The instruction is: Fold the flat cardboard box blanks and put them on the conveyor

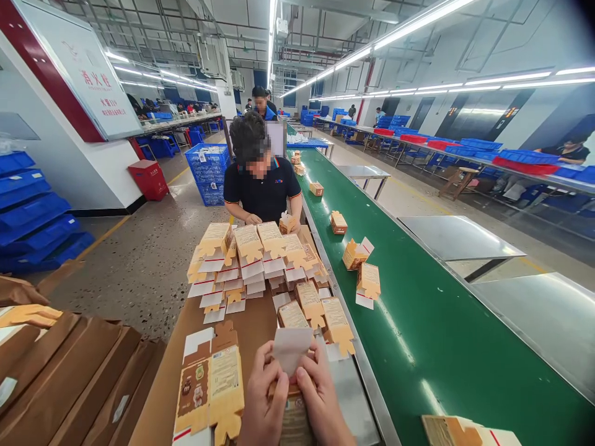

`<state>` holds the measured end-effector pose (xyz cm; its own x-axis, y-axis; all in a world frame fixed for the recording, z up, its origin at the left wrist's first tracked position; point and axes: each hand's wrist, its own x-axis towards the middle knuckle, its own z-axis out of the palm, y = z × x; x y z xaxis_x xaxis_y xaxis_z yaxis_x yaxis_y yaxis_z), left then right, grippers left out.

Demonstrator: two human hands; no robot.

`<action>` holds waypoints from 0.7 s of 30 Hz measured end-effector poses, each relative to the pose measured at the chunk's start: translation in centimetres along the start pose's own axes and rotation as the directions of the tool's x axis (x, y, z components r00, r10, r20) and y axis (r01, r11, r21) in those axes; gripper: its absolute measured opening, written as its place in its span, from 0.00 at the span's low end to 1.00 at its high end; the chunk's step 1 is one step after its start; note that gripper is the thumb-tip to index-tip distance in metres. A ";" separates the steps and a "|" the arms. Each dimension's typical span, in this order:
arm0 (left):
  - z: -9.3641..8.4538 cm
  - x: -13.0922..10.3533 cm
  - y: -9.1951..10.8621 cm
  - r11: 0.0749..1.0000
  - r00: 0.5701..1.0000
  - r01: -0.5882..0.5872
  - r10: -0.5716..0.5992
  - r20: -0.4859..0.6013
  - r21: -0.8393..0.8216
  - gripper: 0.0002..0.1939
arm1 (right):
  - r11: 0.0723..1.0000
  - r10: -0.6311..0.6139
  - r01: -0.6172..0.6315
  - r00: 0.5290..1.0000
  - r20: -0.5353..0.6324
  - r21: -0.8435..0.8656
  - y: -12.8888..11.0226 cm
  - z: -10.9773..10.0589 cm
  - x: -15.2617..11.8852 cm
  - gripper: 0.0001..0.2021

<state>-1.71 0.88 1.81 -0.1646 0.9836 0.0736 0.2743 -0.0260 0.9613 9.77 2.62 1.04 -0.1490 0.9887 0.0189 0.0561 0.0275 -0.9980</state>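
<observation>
A small brown printed carton [295, 406] is between my two hands, its pale top flap [292, 347] standing up. My left hand [264, 390] grips the carton's left side, fingers curled at the flap's edge. On the right side, my right hand [320, 387] presses its thumb near the flap's base. The lower part of the carton is partly hidden by my hands. Flat, unfolded carton blanks [225, 378] lie just left of my left hand. Beyond my hands sit several opened-out cartons [309, 300] with flaps hanging out.
A large pile of cartons [251, 248] covers the far end of the cardboard-topped table [162, 396]. Across from me stands a co-worker [263, 186] holding a carton. Along the right runs a green conveyor belt [418, 328] carrying several cartons. Brown paper-wrapped bundles [79, 378] stand at the left.
</observation>
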 end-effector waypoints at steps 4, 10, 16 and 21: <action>-0.5 1.1 -0.8 0.994 0.992 0.108 -0.108 -0.065 -0.017 0.17 | 0.991 0.038 -0.054 0.990 0.134 0.121 1.5 -0.2 -1.1 0.25; -2.1 2.8 -3.7 0.937 0.926 0.344 -0.350 -0.144 -0.069 0.21 | 0.904 0.243 -0.222 0.970 -0.012 0.365 5.5 -2.4 0.1 0.34; -7.9 3.7 -11.1 0.688 0.792 0.597 -0.423 -0.440 0.412 0.28 | 0.941 0.256 -0.170 0.924 -0.284 0.294 4.9 -10.2 14.9 0.16; -11.1 3.5 -15.7 0.602 0.697 0.698 -0.449 -0.558 0.388 0.33 | 0.969 0.211 -0.173 0.949 -0.232 0.175 3.6 -10.7 25.3 0.11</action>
<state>-17.14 2.71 -10.07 -0.7669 0.5982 -0.2324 0.4176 0.7402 0.5270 16.72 29.28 -1.45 0.0999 0.9788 -0.1790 -0.0921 -0.1700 -0.9811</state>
